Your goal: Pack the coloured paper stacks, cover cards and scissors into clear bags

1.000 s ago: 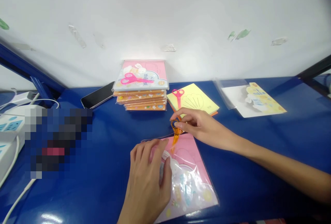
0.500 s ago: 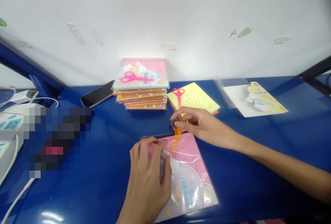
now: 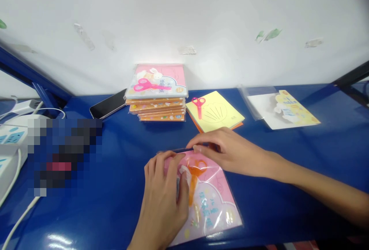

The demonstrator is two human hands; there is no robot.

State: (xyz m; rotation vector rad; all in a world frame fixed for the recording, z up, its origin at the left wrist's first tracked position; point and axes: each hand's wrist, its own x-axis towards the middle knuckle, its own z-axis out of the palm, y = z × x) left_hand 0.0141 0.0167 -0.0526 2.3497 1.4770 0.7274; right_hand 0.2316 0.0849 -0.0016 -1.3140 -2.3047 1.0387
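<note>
A clear plastic bag with a pink paper pad printed with a white rabbit lies on the blue table in front of me. Inside the bag, on top of the pad, are orange scissors, handles toward the bag's far edge. My left hand rests over the bag's left part, fingers curled on it near the far edge and thumb bent beside the scissors. At that far edge, thumb and forefinger of my right hand pinch the plastic; its other fingers are curled and partly hidden.
Behind stands a stack of wrapped paper pads, topped by pink scissors. Right of it, more pink scissors lie on yellow sheets. A printed card, a phone and a power strip are farther out.
The orange scissors have slid fully into the bag, and my right hand has let go of them. It has moved slightly toward me, onto the bag's far edge. My left hand stays put.
</note>
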